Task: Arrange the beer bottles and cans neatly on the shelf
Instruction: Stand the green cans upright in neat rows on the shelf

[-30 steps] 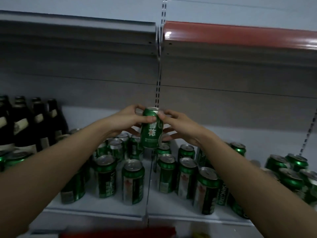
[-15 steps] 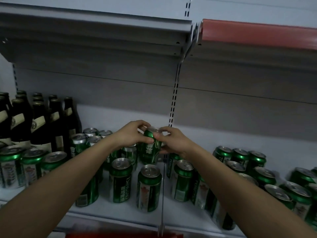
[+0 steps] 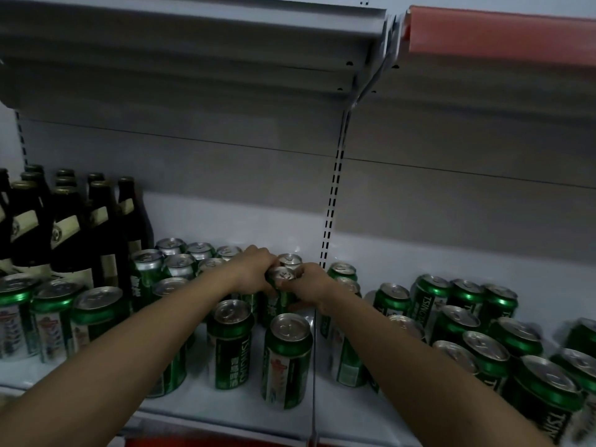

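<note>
At the centre of the frame your left hand [image 3: 254, 269] and right hand [image 3: 309, 287] each curl a close grip round one upright green aluminium can [image 3: 281, 287], its ribbed silver lid showing, among cylindrical cans on the smooth white metal shelf [image 3: 232, 411], dark glass bottles [image 3: 96, 233] standing left.

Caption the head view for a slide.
Both hands, left and right, grip a green can among cans beside dark bottles.

dim light; grey back panel [image 3: 225, 162], slotted upright [image 3: 335, 188], red price strip [image 3: 500, 33] overhead.
</note>
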